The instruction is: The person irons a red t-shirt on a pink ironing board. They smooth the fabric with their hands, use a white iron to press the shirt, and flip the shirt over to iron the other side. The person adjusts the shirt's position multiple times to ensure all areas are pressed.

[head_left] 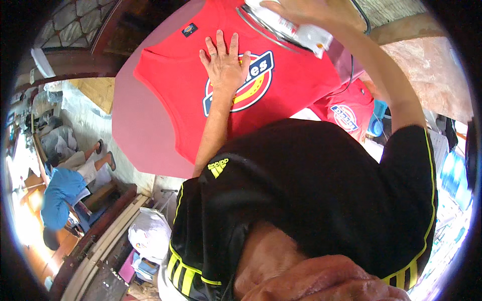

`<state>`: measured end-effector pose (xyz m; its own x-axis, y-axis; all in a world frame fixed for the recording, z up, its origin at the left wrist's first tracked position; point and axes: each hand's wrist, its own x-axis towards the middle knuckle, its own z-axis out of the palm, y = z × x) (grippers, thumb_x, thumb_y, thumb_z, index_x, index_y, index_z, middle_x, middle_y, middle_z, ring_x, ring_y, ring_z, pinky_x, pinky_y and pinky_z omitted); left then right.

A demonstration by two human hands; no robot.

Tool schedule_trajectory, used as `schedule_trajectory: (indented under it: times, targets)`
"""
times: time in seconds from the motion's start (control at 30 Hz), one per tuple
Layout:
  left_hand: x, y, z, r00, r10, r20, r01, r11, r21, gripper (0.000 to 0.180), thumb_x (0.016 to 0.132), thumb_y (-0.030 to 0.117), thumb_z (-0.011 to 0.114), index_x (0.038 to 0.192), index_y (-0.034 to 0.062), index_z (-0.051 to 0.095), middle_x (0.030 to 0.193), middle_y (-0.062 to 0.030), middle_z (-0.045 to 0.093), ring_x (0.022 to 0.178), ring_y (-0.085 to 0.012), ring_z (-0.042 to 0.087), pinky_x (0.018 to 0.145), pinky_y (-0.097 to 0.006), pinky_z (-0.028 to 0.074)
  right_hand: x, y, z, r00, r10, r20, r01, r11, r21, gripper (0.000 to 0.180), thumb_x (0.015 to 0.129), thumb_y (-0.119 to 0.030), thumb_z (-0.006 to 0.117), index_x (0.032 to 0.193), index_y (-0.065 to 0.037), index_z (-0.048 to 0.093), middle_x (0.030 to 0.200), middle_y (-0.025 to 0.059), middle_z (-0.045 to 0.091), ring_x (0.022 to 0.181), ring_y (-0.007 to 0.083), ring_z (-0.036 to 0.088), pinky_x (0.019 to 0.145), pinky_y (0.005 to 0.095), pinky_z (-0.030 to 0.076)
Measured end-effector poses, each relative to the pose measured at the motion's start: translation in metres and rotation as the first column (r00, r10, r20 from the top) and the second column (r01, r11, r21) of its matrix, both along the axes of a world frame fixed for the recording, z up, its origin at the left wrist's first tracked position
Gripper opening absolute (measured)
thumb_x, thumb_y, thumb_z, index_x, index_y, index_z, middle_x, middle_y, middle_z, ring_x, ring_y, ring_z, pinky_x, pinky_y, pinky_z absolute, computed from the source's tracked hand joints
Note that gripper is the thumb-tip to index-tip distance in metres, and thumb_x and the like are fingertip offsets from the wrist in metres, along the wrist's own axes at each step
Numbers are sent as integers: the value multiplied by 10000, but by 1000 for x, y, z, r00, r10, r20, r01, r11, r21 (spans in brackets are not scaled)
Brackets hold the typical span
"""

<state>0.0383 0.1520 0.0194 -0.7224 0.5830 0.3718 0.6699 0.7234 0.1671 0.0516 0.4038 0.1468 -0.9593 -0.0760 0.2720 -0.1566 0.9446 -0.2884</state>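
A red sleeveless shirt (296, 85) with a big round print on its chest lies spread over a pinkish ironing board (138, 125). My left hand (224, 67) rests flat on the shirt, fingers spread, partly covering the print. At the top edge my right hand (326, 11) is closed around a white clothes iron (301, 34), its handle mostly hidden by the hand. The iron sits over the shirt's upper right part. A small dark label (189, 30) shows near the shirt's neckline.
Another red garment (364, 103) with a similar print hangs at the board's right edge. A thin dark cord (350, 75) runs down near the iron. At left, a person in blue (63, 190) sits beyond wooden rails (100, 246). A white plastic bag (149, 233) stands lower left.
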Motion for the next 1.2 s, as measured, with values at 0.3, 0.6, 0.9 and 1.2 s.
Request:
schedule_trajectory:
  times: [0.3, 0.6, 0.9, 1.2]
  targets:
    - [6, 1, 9, 1000, 8, -15, -8, 999, -32, 632, 950, 536, 495, 1488, 204, 474, 1598, -170, 319, 1450, -466, 292, 1137, -671, 201, 171, 21, -13, 969, -93, 230, 144, 965, -218, 341, 994, -316, 599, 1109, -2, 530, 872, 272, 646, 809, 454, 648, 708, 519, 484]
    - [8, 1, 1, 992, 56, -115, -50, 997, 57, 627, 932, 527, 537, 1468, 203, 500, 1579, -190, 343, 1441, -466, 307, 1124, -674, 224, 180, 23, -18, 938, 7, 345, 118, 933, -339, 383, 1001, -358, 577, 1084, 0, 470, 873, 338, 619, 831, 534, 617, 658, 564, 453]
    - [143, -20, -1, 962, 232, 146, -241, 969, 45, 719, 963, 548, 517, 1524, 116, 395, 1612, -208, 272, 1511, -418, 172, 1171, -627, 120, 184, 24, -1, 798, 263, 542, -135, 955, -264, 409, 962, -347, 626, 1192, -38, 491, 965, 299, 659, 906, 500, 640, 761, 546, 502]
    - [168, -155, -8, 737, 672, 72, -669, 741, -60, 644, 1001, 494, 445, 1526, 125, 398, 1632, -166, 258, 1511, -406, 191, 1176, -623, 137, 193, -83, -6, 679, 539, 499, -378, 839, -391, 458, 949, -344, 635, 1198, 6, 478, 974, 311, 663, 919, 486, 650, 810, 552, 501]
